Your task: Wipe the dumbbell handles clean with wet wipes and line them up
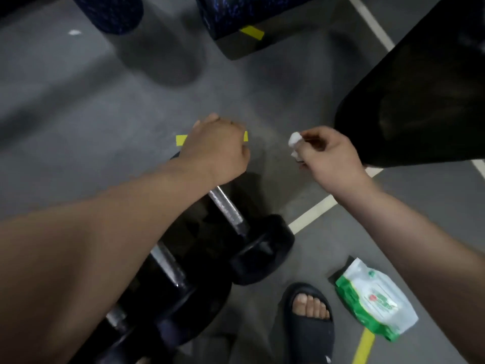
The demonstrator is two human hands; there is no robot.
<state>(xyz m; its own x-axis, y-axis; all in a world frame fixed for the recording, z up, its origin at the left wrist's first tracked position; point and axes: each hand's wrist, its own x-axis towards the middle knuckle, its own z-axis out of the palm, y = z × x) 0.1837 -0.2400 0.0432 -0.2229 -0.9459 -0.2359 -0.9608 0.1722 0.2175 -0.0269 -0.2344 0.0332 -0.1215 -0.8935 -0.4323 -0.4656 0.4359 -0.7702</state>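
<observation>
Three black dumbbells with metal handles lie side by side on the grey floor. The farthest dumbbell [259,248] shows its handle [227,208] bare. My left hand [217,151] is curled over this dumbbell's far end and hides that head. The middle dumbbell's handle [168,264] and the nearest dumbbell's handle [115,316] are partly covered by my left forearm. To the right, above the floor, my right hand [330,156] pinches a crumpled white wipe [295,140], apart from the dumbbells.
A green and white wet wipes pack [375,298] lies on the floor at lower right, beside my foot in a black slipper [309,319]. A large black shape [420,88] fills the upper right. Dark blue-speckled equipment [236,14] stands at the top. Yellow tape [181,140] marks the floor.
</observation>
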